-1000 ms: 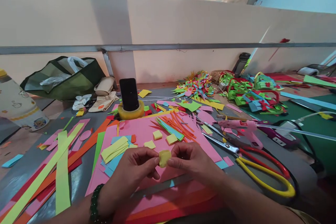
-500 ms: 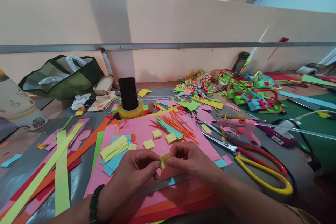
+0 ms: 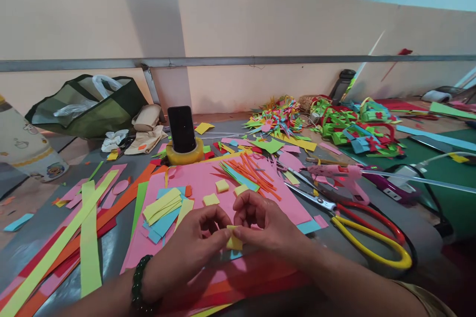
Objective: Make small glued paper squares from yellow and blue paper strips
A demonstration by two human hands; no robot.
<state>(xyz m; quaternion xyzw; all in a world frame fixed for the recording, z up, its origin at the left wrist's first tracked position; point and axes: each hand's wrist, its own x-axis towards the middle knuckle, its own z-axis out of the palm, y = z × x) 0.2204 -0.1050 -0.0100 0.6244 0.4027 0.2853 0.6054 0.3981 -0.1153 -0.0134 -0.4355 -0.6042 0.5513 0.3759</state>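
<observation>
Between my two hands is a small folded piece of yellow paper (image 3: 234, 242). My left hand (image 3: 203, 237) pinches its left side with thumb and fingertips, and my right hand (image 3: 262, 223) pinches its upper right. Just beyond, several small yellow folded squares (image 3: 211, 199) lie on a pink paper sheet (image 3: 201, 173). Left of them, a fanned stack of yellow paper strips (image 3: 162, 206) rests on blue paper pieces (image 3: 167, 224). Thin orange paper strips (image 3: 256, 173) lie past my right hand, with green and blue strips beside them.
Large scissors (image 3: 372, 237) with red and yellow handles lie at the right, near a pink glue gun (image 3: 340, 173). A phone (image 3: 181, 129) stands in a tape roll (image 3: 186, 156). Long paper strips (image 3: 89, 237) cover the left. Colourful paper pieces (image 3: 277, 116) are heaped at the back.
The yellow piece has tilted and sits slightly lower between my fingers. My right hand's fingers have curled higher, partly covering one folded square. The camera view has shifted a little.
</observation>
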